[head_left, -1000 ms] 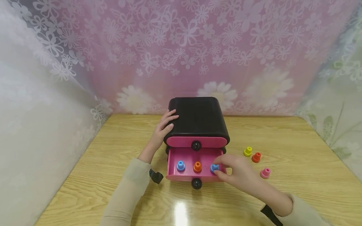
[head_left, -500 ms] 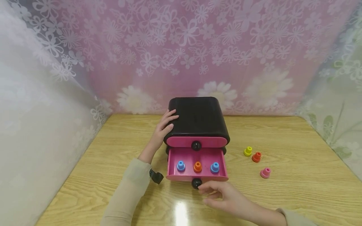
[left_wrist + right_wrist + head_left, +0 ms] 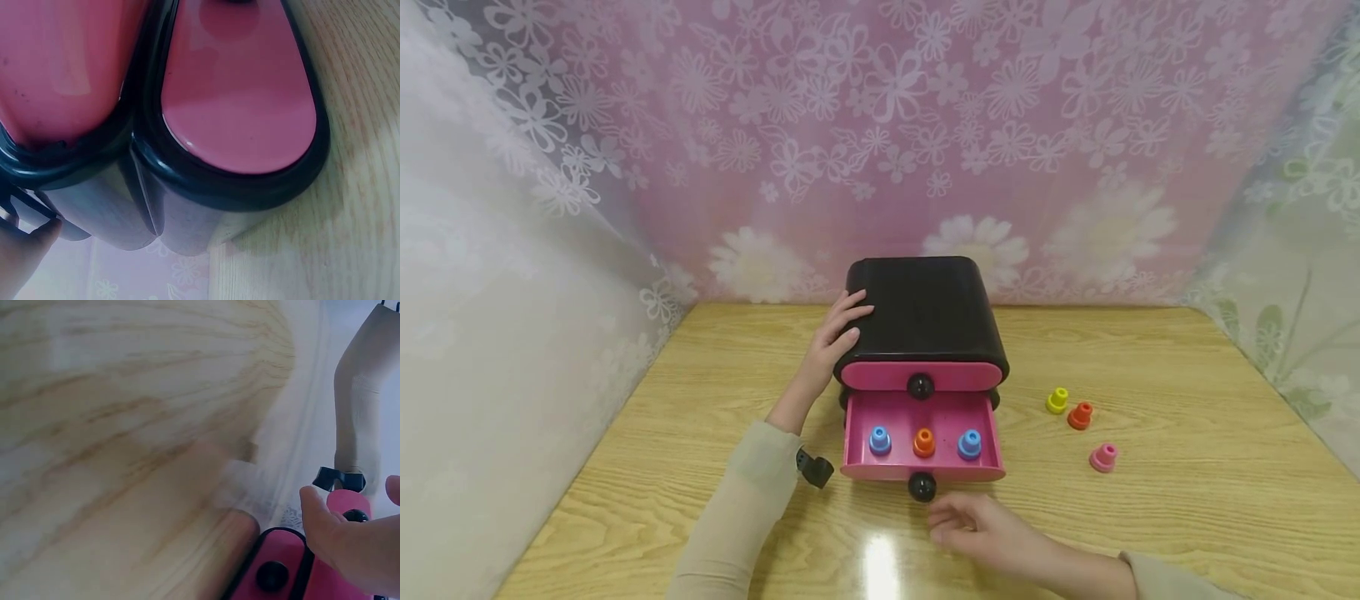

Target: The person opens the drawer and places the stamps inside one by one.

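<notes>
My left hand (image 3: 832, 335) rests on the left side of a black drawer cabinet (image 3: 925, 308), fingertips over the top edge. A pink drawer (image 3: 880, 472) below the top one is pulled out. Inside it stand a blue peg-like piece (image 3: 880, 441), an orange one (image 3: 924, 443) and another blue piece (image 3: 970, 445), in a row. My right hand (image 3: 977, 529), with loosely bent fingers and nothing in them, is just right of and below that drawer's round black knob (image 3: 922, 487). In the left wrist view, a lower pink drawer front (image 3: 240, 106) is pushed in.
To the right of the cabinet, a yellow piece (image 3: 1057, 401), a red piece (image 3: 1081, 416) and a pink piece (image 3: 1104, 457) stand on the wooden table (image 3: 1187, 400). A flowered pink cloth (image 3: 895, 167) hangs behind. A black strap end (image 3: 816, 469) sticks out from the left sleeve.
My right hand let go of the right-hand blue piece in the drawer, then moved down and toward me, past the knob. My left hand has stayed on the cabinet.
</notes>
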The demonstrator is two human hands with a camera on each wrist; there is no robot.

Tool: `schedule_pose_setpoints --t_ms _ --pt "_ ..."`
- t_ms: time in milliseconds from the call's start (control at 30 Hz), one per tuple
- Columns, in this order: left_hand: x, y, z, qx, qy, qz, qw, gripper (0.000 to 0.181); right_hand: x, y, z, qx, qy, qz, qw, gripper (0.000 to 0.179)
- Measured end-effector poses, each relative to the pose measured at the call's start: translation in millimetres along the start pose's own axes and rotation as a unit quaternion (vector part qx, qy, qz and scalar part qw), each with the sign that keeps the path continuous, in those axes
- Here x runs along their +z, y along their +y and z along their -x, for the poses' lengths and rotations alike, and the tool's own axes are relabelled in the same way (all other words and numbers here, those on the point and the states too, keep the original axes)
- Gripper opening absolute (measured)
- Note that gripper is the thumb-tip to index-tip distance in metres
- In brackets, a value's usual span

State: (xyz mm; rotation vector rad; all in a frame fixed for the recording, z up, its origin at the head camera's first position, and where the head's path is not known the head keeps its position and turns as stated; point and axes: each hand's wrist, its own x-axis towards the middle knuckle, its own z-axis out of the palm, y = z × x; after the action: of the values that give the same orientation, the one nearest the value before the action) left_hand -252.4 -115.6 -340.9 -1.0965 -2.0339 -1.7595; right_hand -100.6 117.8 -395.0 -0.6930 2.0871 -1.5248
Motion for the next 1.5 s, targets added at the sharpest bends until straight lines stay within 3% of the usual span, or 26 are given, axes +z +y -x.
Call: schedule_pose_setpoints --t_ms 333,567,833,967,1200,1367,1500 --pt "-4.6 -31.7 0.3 0.006 0.004 0.012 0.9999 0.036 -0.1 5.8 -7.2 0.028 0.014 -0.027 0.9992 0.037" --pt "-4.1 -38.9 1.4 0.015 0.011 0.011 0.9998 0.047 5.0 8.0 -11.0 0.031 0.052 -0.054 0.9967 0.041" --pt "-5.1 -38.2 1.4 0.008 0.01 0.011 0.9999 0.043 11.5 7.6 -14.4 0.024 0.12 -0.075 0.9896 0.04" --pt "-5.4 -37.2 1.1 0.007 0.003 0.013 0.9999 0.042 11.5 6.2 -16.3 0.035 0.141 -0.099 0.9844 0.038" --pt "-5.2 -36.4 1.6 0.003 0.001 0.013 0.9999 0.044 10.7 3.1 -17.4 0.067 0.176 -0.093 0.9777 0.035" --pt "-3.2 -22.3 1.5 0.001 0.0 0.013 0.9999 0.035 10.8 -0.3 -20.1 0.082 0.19 -0.14 0.9683 0.037" --pt "-0.9 -7.8 0.2 0.005 0.002 0.007 1.0 0.035 9.3 -2.1 -20.9 0.088 0.189 -0.152 0.9662 0.038"
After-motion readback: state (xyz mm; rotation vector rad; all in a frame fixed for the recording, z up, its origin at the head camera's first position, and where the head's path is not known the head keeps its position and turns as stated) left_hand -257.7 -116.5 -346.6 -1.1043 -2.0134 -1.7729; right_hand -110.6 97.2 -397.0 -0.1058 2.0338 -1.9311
